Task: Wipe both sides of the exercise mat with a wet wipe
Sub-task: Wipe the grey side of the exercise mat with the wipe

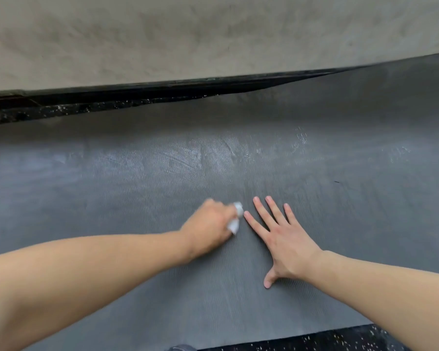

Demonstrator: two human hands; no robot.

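A dark grey ribbed exercise mat [112,188] lies flat and fills most of the view. Its far half shows shiny damp streaks. My left hand [209,230] is closed on a crumpled white wet wipe [235,220] and presses it onto the mat near the middle. The wipe sticks out on the right of the fist. My right hand [280,239] lies flat on the mat right beside it, fingers spread, palm down, holding nothing. The index fingertip nearly touches the wipe.
Black speckled rubber floor [61,110] shows beyond the mat's far edge and at the bottom right corner [340,340]. A pale grey wall [213,39] rises behind a black baseboard. The mat's far right part curves up toward the wall.
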